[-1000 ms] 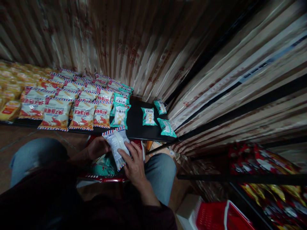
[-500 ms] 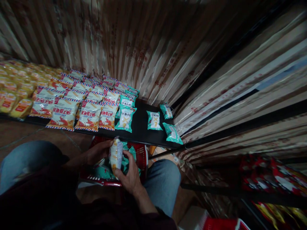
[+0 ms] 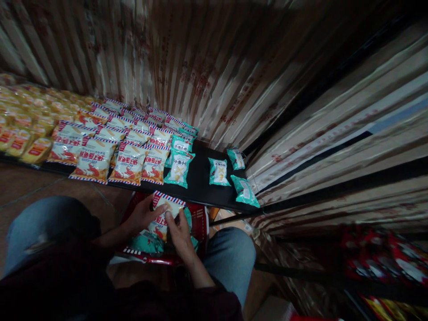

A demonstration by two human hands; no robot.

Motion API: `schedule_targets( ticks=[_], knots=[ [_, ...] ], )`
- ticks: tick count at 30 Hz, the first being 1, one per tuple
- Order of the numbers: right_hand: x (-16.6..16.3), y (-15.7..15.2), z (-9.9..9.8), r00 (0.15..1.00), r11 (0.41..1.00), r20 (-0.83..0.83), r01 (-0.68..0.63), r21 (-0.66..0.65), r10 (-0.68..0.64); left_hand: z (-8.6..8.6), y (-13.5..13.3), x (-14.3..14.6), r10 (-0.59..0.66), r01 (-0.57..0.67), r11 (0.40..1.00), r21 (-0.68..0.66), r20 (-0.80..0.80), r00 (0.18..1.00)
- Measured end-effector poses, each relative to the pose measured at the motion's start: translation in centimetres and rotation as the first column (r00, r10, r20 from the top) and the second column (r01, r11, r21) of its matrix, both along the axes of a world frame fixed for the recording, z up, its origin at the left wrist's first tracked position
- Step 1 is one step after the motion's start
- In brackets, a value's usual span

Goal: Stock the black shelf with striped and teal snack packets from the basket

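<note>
Down between the knees, in blue jeans (image 3: 230, 254), a red-and-white packet (image 3: 164, 213) is being gripped by both hands just above a red basket (image 3: 199, 221). The left hand (image 3: 142, 216) is being closed around the packet's left edge, thumb on top. The right hand (image 3: 179, 232) is being pressed onto its lower right, fingers (image 3: 170, 219) curled over the printed face. The packet is being held flat and face up, likely so that the two-sided hold stops the puffed bag from slipping and the print can be read. Under it, teal packets (image 3: 144, 243) are being carried loose in the basket, piled any which way. Just beyond, a low black shelf (image 3: 200, 176) is being filled by kind. Matching red-and-white packets (image 3: 129, 162) are being shown in overlapping rows, faces up and forward, apparently so that each label is visible. Beside them a short teal row (image 3: 179, 167) is being formed, and three more teal packets (image 3: 219, 171) are lying apart towards the right end. Farther left, yellow packets (image 3: 20, 138) are being kept in rows of their own. Behind everything, a ridged wall (image 3: 187, 67) is being caught in dim light.
</note>
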State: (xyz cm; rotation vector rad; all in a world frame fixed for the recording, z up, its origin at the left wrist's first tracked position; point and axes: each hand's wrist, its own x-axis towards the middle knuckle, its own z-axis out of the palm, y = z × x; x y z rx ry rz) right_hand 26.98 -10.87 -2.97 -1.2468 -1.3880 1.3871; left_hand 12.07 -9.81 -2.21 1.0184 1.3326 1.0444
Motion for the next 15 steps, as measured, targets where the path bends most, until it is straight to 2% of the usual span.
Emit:
schedule_targets(
  ticks=[3, 5, 11, 15],
  knots=[
    [-0.8, 0.8, 0.0, 0.999, 0.999, -0.016, 0.041, 0.035, -0.041, 0.4, -0.1, 0.1, 0.069, -0.072, 0.997, 0.039, 0.094, 0.993],
    [-1.4, 1.4, 0.3, 0.999, 0.997, 0.014, 0.045, 0.059, -0.046, 1.1, 0.0, -0.2, 0.129, -0.133, 0.990, 0.044, 0.082, 0.988],
    [-4.0, 3.5, 1.1, 0.971, 0.980, 0.195, 0.106, 0.166, -0.138, 3.0, 1.6, -1.6, 0.287, -0.248, 0.949, 0.192, -0.209, 0.935],
    [-5.6, 5.1, 1.2, 0.959, 0.963, 0.223, 0.119, 0.242, -0.174, 2.9, 2.3, -2.3, 0.343, -0.281, 0.927, 0.249, -0.260, 0.903]
  ],
)
